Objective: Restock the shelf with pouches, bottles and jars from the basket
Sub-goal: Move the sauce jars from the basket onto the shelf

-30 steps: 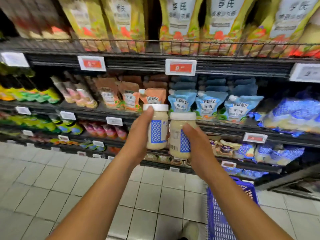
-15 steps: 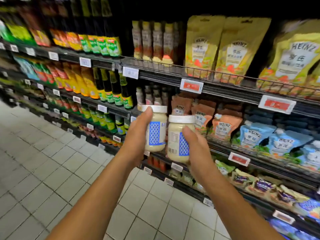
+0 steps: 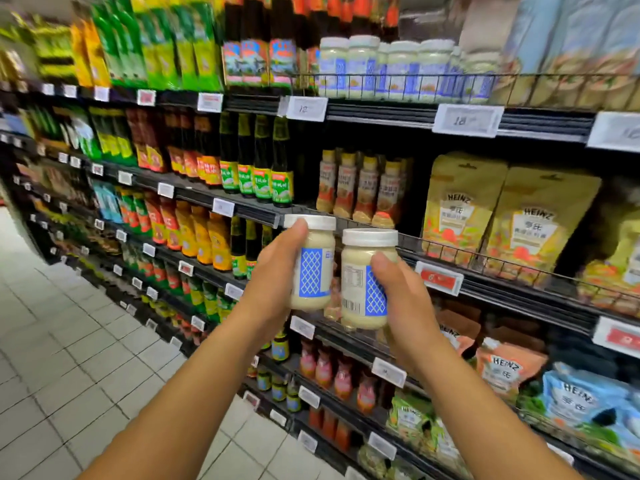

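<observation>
**Item 1:** L jar (image 3: 313,268). White lid, pale creamy fill, blue lattice label. Upright, frame centre. Held by L hand (image 3: 270,275), fingers curled round body, thumb tip up at lid edge.

**Item 2:** R jar (image 3: 363,282). Same type, just beside item 1 at its 3 o'clock, narrow gap, a bit lower. Gripped by R hand (image 3: 405,299), thumb across label, fingers wrapped behind, mostly hidden.

**Dest. (prob.):** jar row (image 3: 384,64), matching stock, at 12–1 o'clock from hands, well above. Behind wire rail (image 3: 450,79) on top shelf (image 3: 381,112).

**Handling (est.):** rigid; glass or plastic, can't tell. Full, so moderate wt per hand. Smooth wall and glossy label mean slip risk; may break if dropped. Best hold is mid-body, full wrap, not by lid. Needs lift over rail, base first.

**Basket:** not in view.
</observation>
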The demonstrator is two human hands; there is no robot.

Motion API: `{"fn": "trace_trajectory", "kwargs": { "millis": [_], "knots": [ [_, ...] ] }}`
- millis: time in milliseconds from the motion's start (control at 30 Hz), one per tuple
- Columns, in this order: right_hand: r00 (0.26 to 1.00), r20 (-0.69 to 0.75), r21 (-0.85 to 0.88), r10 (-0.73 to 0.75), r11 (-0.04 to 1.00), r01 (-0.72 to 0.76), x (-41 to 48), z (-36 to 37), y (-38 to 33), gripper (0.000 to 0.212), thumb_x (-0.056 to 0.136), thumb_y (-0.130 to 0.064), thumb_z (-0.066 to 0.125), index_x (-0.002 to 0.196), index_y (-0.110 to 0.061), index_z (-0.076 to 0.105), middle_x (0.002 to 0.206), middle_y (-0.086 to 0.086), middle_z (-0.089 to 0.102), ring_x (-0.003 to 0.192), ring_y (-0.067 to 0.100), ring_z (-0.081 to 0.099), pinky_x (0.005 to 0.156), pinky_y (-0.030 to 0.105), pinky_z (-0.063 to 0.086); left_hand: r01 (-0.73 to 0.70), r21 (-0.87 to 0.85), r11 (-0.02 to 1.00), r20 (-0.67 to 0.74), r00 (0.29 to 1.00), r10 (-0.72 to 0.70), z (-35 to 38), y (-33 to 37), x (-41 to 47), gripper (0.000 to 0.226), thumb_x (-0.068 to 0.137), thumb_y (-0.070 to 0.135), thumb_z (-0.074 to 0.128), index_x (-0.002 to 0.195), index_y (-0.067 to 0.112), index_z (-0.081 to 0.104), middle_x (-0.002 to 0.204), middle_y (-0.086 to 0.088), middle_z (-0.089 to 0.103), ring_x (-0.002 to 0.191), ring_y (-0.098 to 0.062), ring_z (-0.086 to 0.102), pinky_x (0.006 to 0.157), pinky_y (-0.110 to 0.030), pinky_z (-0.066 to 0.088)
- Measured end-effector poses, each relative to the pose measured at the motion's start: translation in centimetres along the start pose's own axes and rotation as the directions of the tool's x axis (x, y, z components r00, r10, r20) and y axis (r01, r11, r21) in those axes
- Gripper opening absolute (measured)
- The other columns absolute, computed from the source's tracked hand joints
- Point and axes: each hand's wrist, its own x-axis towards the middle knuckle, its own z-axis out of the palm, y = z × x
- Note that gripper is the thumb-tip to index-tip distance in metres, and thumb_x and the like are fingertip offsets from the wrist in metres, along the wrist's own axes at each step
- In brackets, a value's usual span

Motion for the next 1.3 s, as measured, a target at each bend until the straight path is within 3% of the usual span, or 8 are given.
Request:
{"fn": "trace_trajectory", "kwargs": {
  "millis": [200,433,600,700,867,967,1233,1300],
  "knots": [
    [0.996,0.033,-0.022,-0.079,0.997,0.079,6.8,0.6,-1.9,0.038,0.072,-0.061,0.065,0.092,-0.029,0.071,0.084,0.008,0.074,0.069,0.028,0.067,0.066,0.065,0.054,-0.069,-0.013,0.998,0.03,0.997,0.069,-0.7,3.9,5.8,0.076,0.06,0.072,0.054,0.102,0.011,0.071,0.091,-0.02,0.071,0.071,-0.026,0.068,0.06,-0.034,0.056],
    [0.977,-0.004,-0.092,-0.212,0.973,0.211,14.6,0.6,-4.9,0.055,0.069,-0.061,0.066,0.101,-0.017,0.069,0.101,0.014,0.076,0.094,0.033,0.072,0.083,0.058,0.057,-0.211,-0.094,0.973,0.133,0.966,0.222,0.2,7.6,14.0,0.056,0.068,0.056,0.072,0.095,0.008,0.063,0.071,-0.01,0.068,0.054,-0.02,0.066,0.049,-0.029,0.055],
    [0.959,0.055,-0.143,-0.277,0.949,0.283,18.4,0.3,-8.0,0.064,0.075,-0.062,0.063,0.108,-0.007,0.064,0.085,0.026,0.073,0.056,0.031,0.066,0.04,0.039,0.048,-0.313,-0.05,0.949,0.176,0.932,0.317,0.7,9.8,19.1,0.045,0.078,0.049,0.063,0.1,0.01,0.066,0.077,-0.008,0.071,0.063,-0.021,0.067,0.056,-0.031,0.056],
    [0.934,0.017,-0.182,-0.357,0.917,0.354,20.3,0.3,-10.0,0.054,0.074,-0.06,0.063,0.104,-0.014,0.068,0.097,0.015,0.076,0.081,0.033,0.072,0.075,0.067,0.055,-0.36,-0.099,0.928,0.234,0.898,0.373,1.3,11.8,21.3,0.046,0.081,0.047,0.062,0.11,0.011,0.068,0.088,-0.004,0.076,0.072,-0.016,0.072,0.063,-0.031,0.057],
    [0.884,-0.025,-0.324,-0.467,0.84,0.435,23.3,0.5,-13.6,0.059,0.076,-0.057,0.063,0.113,-0.011,0.069,0.111,0.007,0.076,0.108,0.028,0.07,0.091,0.045,0.057,-0.432,-0.115,0.895,0.35,0.825,0.444,2.6,15.3,24.9,0.044,0.085,0.044,0.061,0.112,0.011,0.07,0.103,-0.006,0.077,0.087,-0.017,0.073,0.067,-0.028,0.057],
    [0.863,-0.091,-0.378,-0.498,0.819,0.432,24.9,0.5,-15.4,0.065,0.075,-0.056,0.066,0.115,-0.004,0.067,0.115,0.017,0.072,0.113,0.039,0.065,0.097,0.057,0.052,-0.458,-0.143,0.877,0.403,0.783,0.475,3.6,17.0,27.2,0.03,0.084,0.041,0.065,0.102,0.017,0.069,0.089,0.0,0.077,0.076,-0.013,0.073,0.058,-0.025,0.055],
    [0.811,-0.207,-0.533,-0.547,0.758,0.376,27.6,-0.4,-19.7,0.051,0.091,-0.046,0.063,0.117,-0.003,0.066,0.11,0.015,0.075,0.106,0.032,0.071,0.089,0.052,0.058,-0.564,-0.028,0.826,0.586,0.66,0.47,6.0,20.6,32.5,0.052,0.08,0.058,0.067,0.112,0.017,0.071,0.105,-0.007,0.076,0.09,-0.022,0.074,0.069,-0.042,0.059],
    [0.8,-0.208,-0.59,-0.563,0.724,0.357,27.8,-0.9,-20.5,0.045,0.093,-0.044,0.064,0.11,-0.003,0.066,0.099,0.004,0.077,0.091,0.016,0.075,0.07,0.034,0.062,-0.59,0.015,0.807,0.65,0.619,0.441,6.3,21.1,33.3,0.05,0.083,0.059,0.066,0.111,0.018,0.072,0.109,-0.015,0.074,0.09,-0.025,0.072,0.068,-0.044,0.059]
  ]
}}
